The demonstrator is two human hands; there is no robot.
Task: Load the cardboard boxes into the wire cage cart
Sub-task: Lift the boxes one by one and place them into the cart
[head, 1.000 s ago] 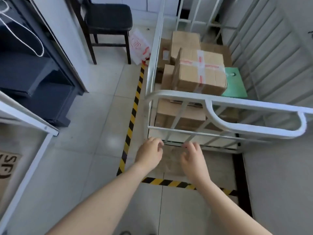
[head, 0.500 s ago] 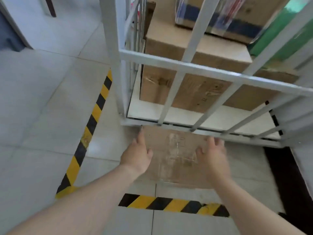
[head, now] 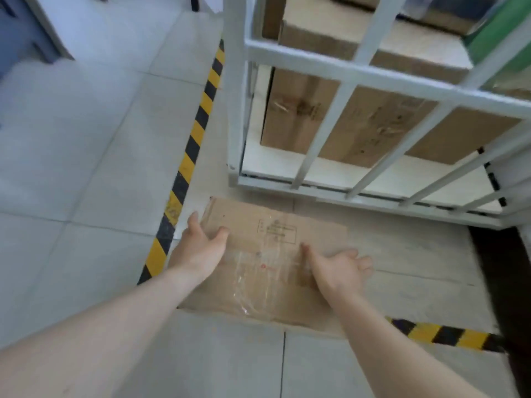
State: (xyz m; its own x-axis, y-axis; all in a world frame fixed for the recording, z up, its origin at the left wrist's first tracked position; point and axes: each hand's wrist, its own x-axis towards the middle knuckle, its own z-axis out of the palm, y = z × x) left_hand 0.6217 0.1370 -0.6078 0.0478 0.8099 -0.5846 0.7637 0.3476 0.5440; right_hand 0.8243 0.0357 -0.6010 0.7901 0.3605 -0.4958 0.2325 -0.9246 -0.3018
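Note:
A flat cardboard box [head: 267, 254] with clear tape and a printed label lies on the floor tiles just in front of the white wire cage cart [head: 339, 79]. My left hand [head: 201, 248] touches its left edge, thumb on top and fingers down along the side. My right hand [head: 336, 268] is at its right edge, fingers spread and fairly straight. Neither hand clearly wraps the box. Inside the cart a large cardboard box [head: 362, 122] stands on the white cart floor, with more boxes stacked above it.
Yellow-black hazard tape [head: 198, 130] runs along the floor left of the cart and a second strip [head: 442, 334] crosses behind the flat box. A green item [head: 500, 33] sits in the cart at top right. A dark cabinet [head: 17, 33] stands at far left.
The view has dropped close to the floor. Both hands have gone down from in front of the cart's bars to the two sides of the flat box.

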